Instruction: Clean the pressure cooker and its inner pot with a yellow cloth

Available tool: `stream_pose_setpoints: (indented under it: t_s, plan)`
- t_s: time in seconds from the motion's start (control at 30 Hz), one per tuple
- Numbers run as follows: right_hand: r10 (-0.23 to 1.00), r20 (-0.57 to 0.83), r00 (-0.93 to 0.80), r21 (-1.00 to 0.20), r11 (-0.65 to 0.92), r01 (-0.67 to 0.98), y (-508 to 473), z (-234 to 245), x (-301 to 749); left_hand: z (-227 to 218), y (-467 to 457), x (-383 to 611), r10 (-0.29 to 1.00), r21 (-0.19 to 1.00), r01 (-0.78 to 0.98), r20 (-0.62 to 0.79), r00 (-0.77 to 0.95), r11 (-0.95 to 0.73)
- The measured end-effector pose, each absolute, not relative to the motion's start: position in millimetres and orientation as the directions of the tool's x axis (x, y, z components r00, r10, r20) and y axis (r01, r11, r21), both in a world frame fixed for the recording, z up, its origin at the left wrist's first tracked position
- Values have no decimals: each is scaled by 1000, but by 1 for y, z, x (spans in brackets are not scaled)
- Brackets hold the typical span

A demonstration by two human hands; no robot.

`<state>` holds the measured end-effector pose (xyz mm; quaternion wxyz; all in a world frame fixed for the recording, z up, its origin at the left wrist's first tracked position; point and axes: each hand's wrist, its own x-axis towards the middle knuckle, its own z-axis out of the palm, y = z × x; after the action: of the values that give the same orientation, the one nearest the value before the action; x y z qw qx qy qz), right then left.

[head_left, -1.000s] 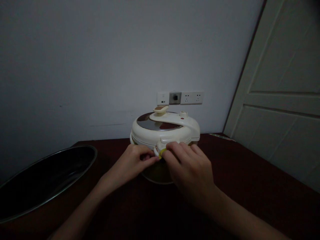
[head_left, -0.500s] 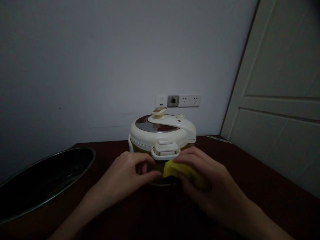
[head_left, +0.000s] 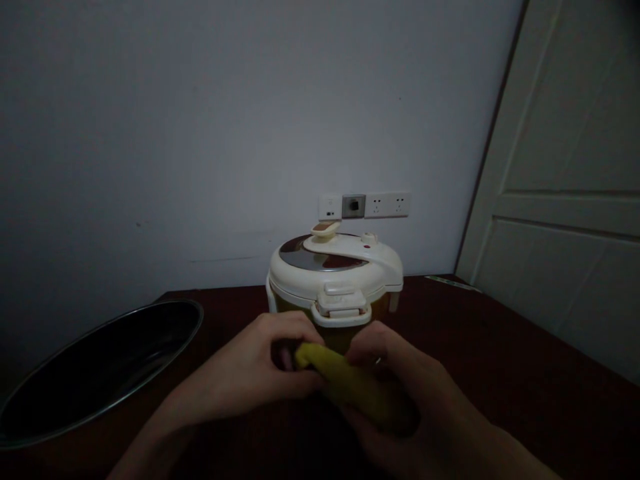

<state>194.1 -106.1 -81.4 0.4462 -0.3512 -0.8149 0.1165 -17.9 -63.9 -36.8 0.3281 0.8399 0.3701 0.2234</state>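
Observation:
A cream-lidded electric pressure cooker (head_left: 334, 273) with a yellowish body stands on the dark red table (head_left: 500, 353) near the wall. In front of it both of my hands hold a folded yellow cloth (head_left: 345, 383). My left hand (head_left: 255, 377) is closed on the cloth's near-left end, fingers curled round it. The fingers of my right hand (head_left: 405, 393) wrap the cloth from the right and underneath. Both hands hover just short of the cooker's front latch.
A large dark oval basin (head_left: 95, 367) with a shiny rim rests at the left of the table. Wall sockets (head_left: 365, 205) sit just above the cooker. A pale panelled door (head_left: 570, 200) stands to the right.
Both hands have drawn back from the cooker's front latch toward me, and the yellow cloth, first a small tip between the fingers, is now pulled out and held by both hands.

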Motion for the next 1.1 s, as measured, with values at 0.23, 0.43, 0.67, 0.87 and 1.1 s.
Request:
stream_pose_setpoints:
  t_s: [0.23, 0.43, 0.67, 0.87, 1.1]
  plan:
    - [556, 803, -212, -353, 732, 582, -101, -63, 224, -18, -54, -69, 787, 539, 751, 615, -43, -381]
    - [468, 861, -199, -234, 713, 661, -86, -66, 230, -81, -36, -22, 267, -79, 785, 915, 301, -614]
    - [461, 874, -154, -244, 691, 681, -76, -65, 237, -98, -21, -4, 315, 37, 622, 885, 343, -782]
    - [433, 886, -168, -202, 686, 699, -74, -67, 238, -106, -31, -13, 330, 68, 568, 867, 374, -820]
    - [398, 903, -164, -155, 656, 739, -73, -67, 240, -109, -20, -8, 301, 111, 622, 931, 209, -775]
